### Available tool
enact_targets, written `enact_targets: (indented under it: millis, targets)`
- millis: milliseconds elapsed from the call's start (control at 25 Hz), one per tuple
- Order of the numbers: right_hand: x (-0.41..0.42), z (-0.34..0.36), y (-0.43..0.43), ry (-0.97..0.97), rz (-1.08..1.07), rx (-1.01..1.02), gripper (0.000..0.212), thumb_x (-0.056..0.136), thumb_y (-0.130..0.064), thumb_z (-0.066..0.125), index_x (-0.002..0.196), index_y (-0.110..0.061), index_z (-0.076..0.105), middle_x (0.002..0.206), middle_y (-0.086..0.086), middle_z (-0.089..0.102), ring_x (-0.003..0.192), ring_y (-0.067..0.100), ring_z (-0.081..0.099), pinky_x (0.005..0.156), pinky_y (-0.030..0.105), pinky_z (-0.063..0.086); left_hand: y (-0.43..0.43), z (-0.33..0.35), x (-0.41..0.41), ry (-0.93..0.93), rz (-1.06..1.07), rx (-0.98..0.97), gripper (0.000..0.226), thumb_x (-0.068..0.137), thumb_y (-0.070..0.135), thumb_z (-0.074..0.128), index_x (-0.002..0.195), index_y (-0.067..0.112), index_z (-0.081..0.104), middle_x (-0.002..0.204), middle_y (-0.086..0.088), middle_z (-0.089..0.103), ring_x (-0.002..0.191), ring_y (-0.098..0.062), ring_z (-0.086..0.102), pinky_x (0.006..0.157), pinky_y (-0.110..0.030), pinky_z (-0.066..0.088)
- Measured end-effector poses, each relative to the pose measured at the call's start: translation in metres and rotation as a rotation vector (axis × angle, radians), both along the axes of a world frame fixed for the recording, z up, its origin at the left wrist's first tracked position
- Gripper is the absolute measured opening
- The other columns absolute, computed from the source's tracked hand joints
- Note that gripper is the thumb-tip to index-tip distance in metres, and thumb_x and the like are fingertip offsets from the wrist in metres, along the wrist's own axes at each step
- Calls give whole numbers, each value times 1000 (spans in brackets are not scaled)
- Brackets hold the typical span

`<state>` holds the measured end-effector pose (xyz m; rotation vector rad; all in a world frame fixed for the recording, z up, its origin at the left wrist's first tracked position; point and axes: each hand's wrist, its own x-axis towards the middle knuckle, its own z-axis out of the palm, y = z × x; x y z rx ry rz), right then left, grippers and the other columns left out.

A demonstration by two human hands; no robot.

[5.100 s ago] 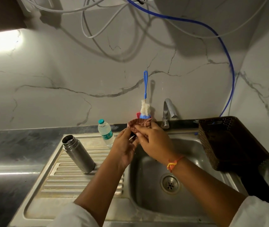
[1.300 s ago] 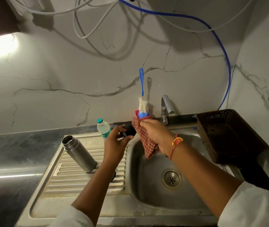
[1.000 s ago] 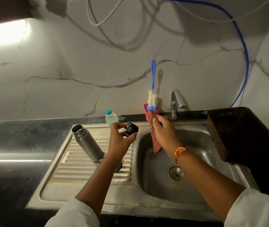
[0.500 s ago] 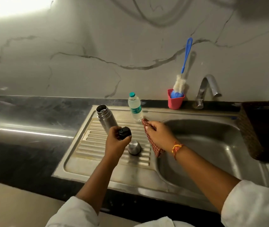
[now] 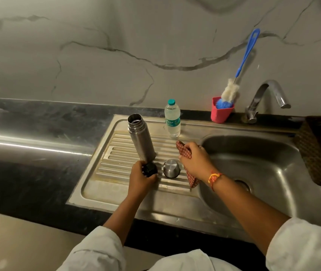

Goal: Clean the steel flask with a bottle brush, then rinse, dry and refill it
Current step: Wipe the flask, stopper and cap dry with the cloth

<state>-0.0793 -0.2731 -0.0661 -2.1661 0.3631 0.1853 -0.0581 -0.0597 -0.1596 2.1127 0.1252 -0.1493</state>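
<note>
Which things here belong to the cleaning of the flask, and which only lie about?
For the job: steel flask, black stopper in the left hand, steel cup, checked cloth in the right hand, bottle brush, water bottle, tap.
Lying about: brown basket, red holder.

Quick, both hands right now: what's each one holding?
Left hand: fingers curled round the black stopper, low over the drainboard.
Right hand: gripping the checked cloth beside the steel cup.

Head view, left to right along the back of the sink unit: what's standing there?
From the left: steel flask → water bottle → pink cup holding the bottle brush → tap → brown basket.
</note>
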Motion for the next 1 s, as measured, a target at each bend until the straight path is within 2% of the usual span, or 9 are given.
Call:
enact_targets:
  millis: [280,400,440,560,640,680,760,920,1000]
  targets:
    - [3,-12,19,-14,-28,-76,30,101,-34,49,131,-36,50,123,8,45,96,28,61,94,43,54,13,-9,9,21,-113,13,64,74,21,92,122,21,49,121,2,55,111,-18,59,92,-29,53]
    - [3,-14,25,-60,-41,-64,27,102,-30,47,129,-37,50,118,8,57,91,24,64,79,36,56,17,-2,9,24,-119,2,77,73,30,93,131,18,45,126,6,46,116,-12,51,91,-9,45]
    - [4,-13,27,-79,-46,-61,27,103,-29,46,129,-35,51,117,7,61,90,22,64,72,31,53,18,2,11,-23,-88,36,77,76,34,91,135,15,44,127,5,44,118,-13,48,93,-9,43]
    - [4,-7,30,-132,-68,-83,29,105,-25,45,132,-30,54,118,7,65,90,19,63,67,22,47,18,18,25,-199,23,149,85,81,43,84,143,8,39,138,-9,42,130,-27,42,109,-38,43]
    - [5,0,32,-163,-65,-132,33,105,-24,46,136,-29,55,142,11,52,118,28,59,90,30,52,14,34,40,-215,62,125,96,80,46,84,150,6,30,148,-14,35,137,-29,36,116,-45,38]
    - [5,5,34,-163,-68,-146,35,105,-23,46,139,-28,54,155,12,39,133,31,49,104,36,47,12,42,49,-201,72,97,101,79,46,84,153,8,26,152,-14,31,140,-30,34,118,-47,36]
    - [3,10,35,-190,-119,-153,36,103,-19,50,139,-23,56,161,10,26,142,31,37,114,38,38,6,54,64,-187,69,53,105,78,45,86,156,12,24,156,-12,30,144,-30,32,120,-49,35]
    - [-5,14,26,-341,-204,-184,29,100,-21,57,127,-13,64,125,8,52,112,25,56,92,30,52,-2,65,84,-212,47,-46,77,76,35,89,137,21,45,137,-5,55,128,-25,52,108,-49,48]
    - [-8,17,19,-365,-252,-160,26,100,-21,56,124,-13,64,120,6,57,103,18,58,84,26,51,-4,71,87,-215,46,-104,65,77,30,88,129,25,49,129,-1,61,119,-23,60,102,-49,53]
